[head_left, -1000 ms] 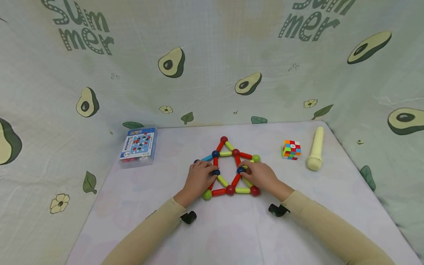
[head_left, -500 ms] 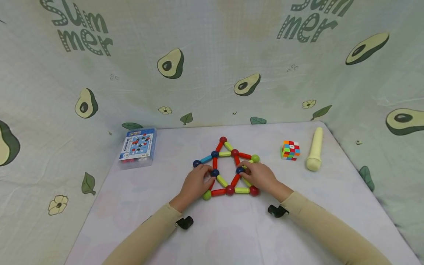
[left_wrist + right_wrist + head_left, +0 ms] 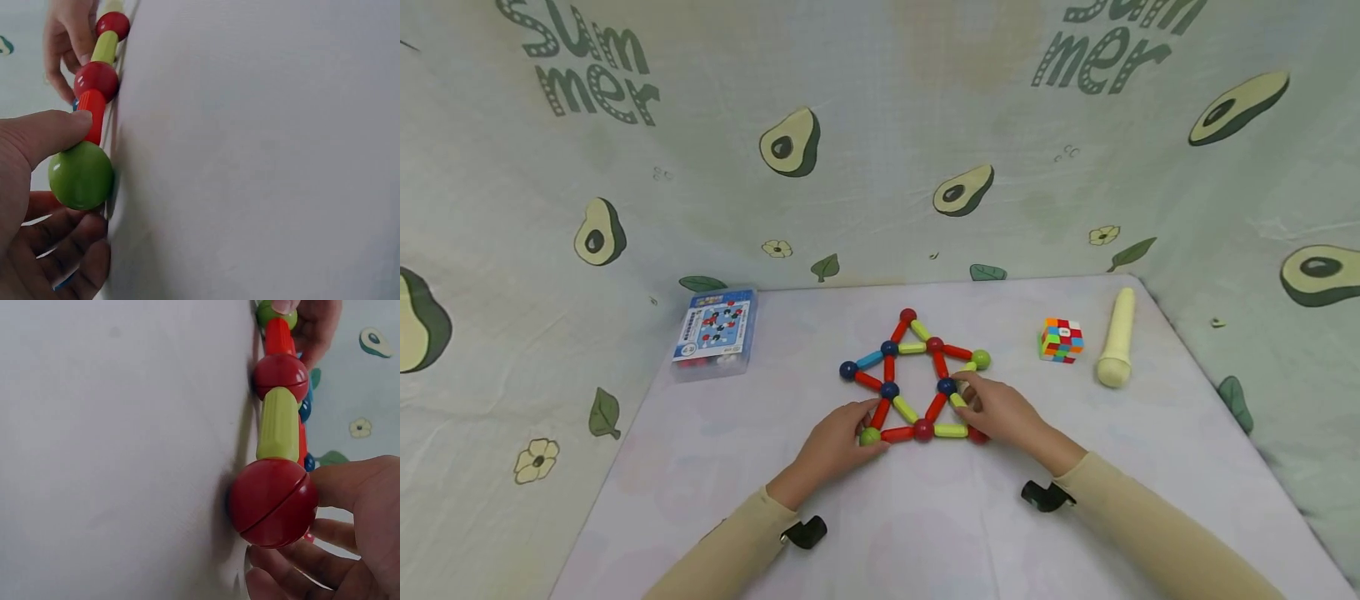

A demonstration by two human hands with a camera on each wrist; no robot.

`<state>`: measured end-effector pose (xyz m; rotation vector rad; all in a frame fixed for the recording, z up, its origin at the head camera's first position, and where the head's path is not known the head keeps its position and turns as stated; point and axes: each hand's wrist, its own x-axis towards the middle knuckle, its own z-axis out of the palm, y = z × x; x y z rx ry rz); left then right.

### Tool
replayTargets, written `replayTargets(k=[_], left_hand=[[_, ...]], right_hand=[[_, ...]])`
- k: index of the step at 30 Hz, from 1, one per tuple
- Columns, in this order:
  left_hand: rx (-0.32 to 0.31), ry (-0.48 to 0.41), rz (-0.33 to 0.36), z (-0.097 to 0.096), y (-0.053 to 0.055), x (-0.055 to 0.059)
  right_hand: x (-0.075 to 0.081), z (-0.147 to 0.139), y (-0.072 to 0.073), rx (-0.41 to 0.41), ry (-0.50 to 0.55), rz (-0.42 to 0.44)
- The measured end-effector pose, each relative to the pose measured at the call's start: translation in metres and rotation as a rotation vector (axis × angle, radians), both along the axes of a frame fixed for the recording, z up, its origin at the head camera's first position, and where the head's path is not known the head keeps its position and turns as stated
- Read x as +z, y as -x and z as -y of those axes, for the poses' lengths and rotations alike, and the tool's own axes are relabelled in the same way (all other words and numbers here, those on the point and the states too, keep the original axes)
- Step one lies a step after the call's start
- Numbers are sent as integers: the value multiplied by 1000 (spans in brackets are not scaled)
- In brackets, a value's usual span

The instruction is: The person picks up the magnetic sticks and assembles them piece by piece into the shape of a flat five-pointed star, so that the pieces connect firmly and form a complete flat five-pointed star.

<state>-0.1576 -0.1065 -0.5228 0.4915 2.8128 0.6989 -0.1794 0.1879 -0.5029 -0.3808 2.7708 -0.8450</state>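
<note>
A flat frame of coloured toy rods and balls, star-like in outline, lies mid-table; a red rod (image 3: 940,364) and a blue ball (image 3: 847,370) belong to it. My left hand (image 3: 835,446) holds its near left corner, a green ball (image 3: 81,175); the thumb also lies against the adjoining red rod (image 3: 94,112). At the near right corner my right hand (image 3: 1003,414) has thumb and fingers about a red ball (image 3: 273,502), partly hidden by the thumb in the head view. A yellow rod (image 3: 279,424) runs from it to another red ball (image 3: 280,377).
Back left on the table (image 3: 925,533) lies a clear box with a blue printed cover (image 3: 715,333). To the right are a colourful puzzle cube (image 3: 1061,340) and a pale yellow microphone-shaped object (image 3: 1117,337). A printed cloth (image 3: 865,233) hangs behind.
My left hand has let go of the left blue ball and moved nearer, to the green ball. From the right blue ball, my right hand has shifted slightly nearer and right. The frame keeps its shape.
</note>
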Motion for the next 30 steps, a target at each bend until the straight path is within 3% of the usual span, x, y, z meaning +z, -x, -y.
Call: replayTargets(k=[10, 30], left_hand=[[-38, -25, -24, 3, 0, -6], [-66, -19, -21, 3, 5, -4]], right_hand=[[-7, 1, 2, -26, 73, 11], [-5, 2, 4, -15, 81, 8]])
